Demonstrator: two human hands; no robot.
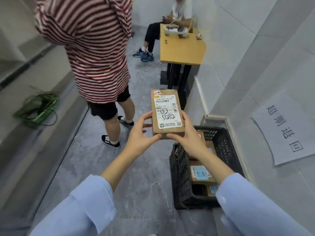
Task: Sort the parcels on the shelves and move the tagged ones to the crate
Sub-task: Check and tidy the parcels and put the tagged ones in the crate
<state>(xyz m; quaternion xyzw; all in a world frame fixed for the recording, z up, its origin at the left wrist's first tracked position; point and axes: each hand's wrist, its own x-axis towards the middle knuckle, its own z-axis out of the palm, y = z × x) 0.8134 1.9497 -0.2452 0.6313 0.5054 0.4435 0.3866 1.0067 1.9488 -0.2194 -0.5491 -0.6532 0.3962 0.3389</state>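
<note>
I hold a flat cardboard parcel (pixel 166 106) in front of me, above the floor and just left of the crate. It has a white shipping label with handwritten "5082" and a small pink tag at its far corner. My left hand (pixel 140 133) grips its near left edge, and my right hand (pixel 187 135) grips its near right edge. The black plastic crate (pixel 180 174) stands on the floor against the right wall. Inside it lie several cardboard parcels (pixel 201 174) with blue tags.
A person in a red-striped shirt (pixel 92 48) stands close on the left. Another person (pixel 170 23) sits beyond a yellow table (pixel 180 48). A paper sign (pixel 286 126) hangs on the right wall. Green bags (pixel 37 108) lie on the left ledge.
</note>
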